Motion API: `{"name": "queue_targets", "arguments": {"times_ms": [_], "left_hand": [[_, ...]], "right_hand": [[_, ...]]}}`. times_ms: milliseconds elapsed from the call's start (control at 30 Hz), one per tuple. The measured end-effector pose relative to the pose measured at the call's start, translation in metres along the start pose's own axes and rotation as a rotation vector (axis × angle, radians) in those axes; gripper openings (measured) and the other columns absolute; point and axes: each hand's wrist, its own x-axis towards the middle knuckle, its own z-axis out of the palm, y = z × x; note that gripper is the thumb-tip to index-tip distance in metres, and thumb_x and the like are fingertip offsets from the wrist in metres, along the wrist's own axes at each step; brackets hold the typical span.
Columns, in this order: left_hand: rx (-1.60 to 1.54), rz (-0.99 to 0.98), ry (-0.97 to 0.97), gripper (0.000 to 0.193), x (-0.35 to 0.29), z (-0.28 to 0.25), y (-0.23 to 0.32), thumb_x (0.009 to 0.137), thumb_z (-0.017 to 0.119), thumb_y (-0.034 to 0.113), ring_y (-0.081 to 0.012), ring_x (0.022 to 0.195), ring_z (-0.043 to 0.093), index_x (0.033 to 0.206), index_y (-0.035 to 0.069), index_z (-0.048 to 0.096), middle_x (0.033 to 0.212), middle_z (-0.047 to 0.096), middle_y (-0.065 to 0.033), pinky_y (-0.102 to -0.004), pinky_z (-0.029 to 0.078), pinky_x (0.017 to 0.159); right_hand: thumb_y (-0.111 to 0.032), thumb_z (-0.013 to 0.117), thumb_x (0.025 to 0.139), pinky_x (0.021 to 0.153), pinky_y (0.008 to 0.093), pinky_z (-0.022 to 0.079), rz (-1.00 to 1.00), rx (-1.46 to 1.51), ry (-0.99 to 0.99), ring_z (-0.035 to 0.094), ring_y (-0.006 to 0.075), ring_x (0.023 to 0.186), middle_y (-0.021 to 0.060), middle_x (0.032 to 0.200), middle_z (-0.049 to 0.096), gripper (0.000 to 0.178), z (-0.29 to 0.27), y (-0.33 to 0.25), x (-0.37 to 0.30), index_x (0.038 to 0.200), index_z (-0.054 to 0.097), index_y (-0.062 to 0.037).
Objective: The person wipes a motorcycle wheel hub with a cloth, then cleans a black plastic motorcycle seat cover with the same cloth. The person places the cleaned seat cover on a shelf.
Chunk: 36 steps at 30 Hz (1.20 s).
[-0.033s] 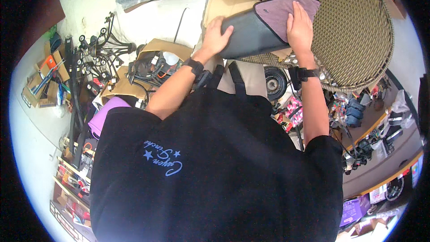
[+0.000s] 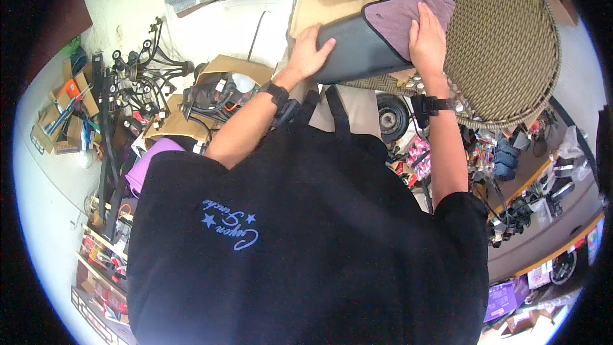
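Observation:
A dark grey, smooth, slab-like object lies tilted at the front edge of the work surface; its exact kind is hard to tell. My left hand grips its left end, thumb on top and fingers round the edge. Over the right part is spread a mauve cloth with black edging. Flat on this cloth rests my right hand, its fingers stretched out and close together, pointing away from me. What is under the cloth is hidden.
Flattened cardboard lies beneath and behind the slab. A round woven wicker top takes up the right side. To the left, an open carton holds assorted parts, near black metal frames. A small wheel is below.

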Motion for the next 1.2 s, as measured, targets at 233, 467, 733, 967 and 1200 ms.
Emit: {"name": "queue_targets", "arguments": {"times_ms": [233,467,733,967,1200], "left_hand": [[-0.090,-0.018,-0.321,0.074,-0.032,0.011,0.015,0.082,0.073,0.033,-0.0456,0.124,0.043,0.139,-0.001,0.041,0.131,0.044,-0.0289,-0.0467,0.035,0.108],[-0.205,0.103,-0.459,0.066,-0.066,0.044,0.032,0.081,0.075,0.017,-0.0349,0.114,0.049,0.130,-0.003,0.036,0.121,0.044,-0.0237,-0.0424,0.042,0.099],[0.021,0.276,-0.178,0.043,-0.028,0.024,0.080,0.090,0.062,0.024,-0.0407,0.113,0.050,0.118,-0.005,0.049,0.119,0.049,-0.0261,-0.0445,0.042,0.098],[0.117,0.981,-0.050,0.049,0.051,0.064,0.168,0.094,0.053,0.017,-0.0412,0.130,0.041,0.137,-0.004,0.041,0.140,0.042,-0.0261,-0.0458,0.034,0.110],[0.261,0.846,-0.181,0.063,0.014,0.089,0.133,0.096,0.047,0.028,-0.0479,0.142,0.021,0.146,-0.006,0.028,0.153,0.021,-0.0311,-0.0509,0.020,0.117]], "right_hand": [[-0.014,0.050,0.095,0.104,0.0424,0.041,0.017,0.018,0.016,0.053,0.0334,0.123,0.0172,0.133,0.056,0.040,-0.026,0.015,-0.028,0.134,0.051,-0.0033],[-0.013,0.050,0.093,0.105,0.0423,0.040,-0.055,-0.052,0.107,0.051,0.0287,0.126,0.0108,0.134,0.056,0.041,-0.022,0.031,-0.028,0.134,0.053,-0.0091],[-0.019,0.047,0.096,0.112,0.0424,0.032,-0.040,-0.190,0.103,0.043,0.0255,0.134,0.0080,0.144,0.048,0.047,-0.017,0.023,-0.037,0.142,0.044,-0.0105],[-0.025,0.049,0.089,0.112,0.0467,0.031,0.001,-0.100,0.174,0.040,0.0290,0.137,0.0127,0.148,0.043,0.055,-0.012,0.008,-0.050,0.139,0.047,-0.0026],[-0.028,0.048,0.090,0.113,0.0476,0.027,0.156,-0.073,0.066,0.035,0.0338,0.139,0.0209,0.150,0.037,0.061,-0.008,-0.021,-0.092,0.141,0.041,0.0035]]}}
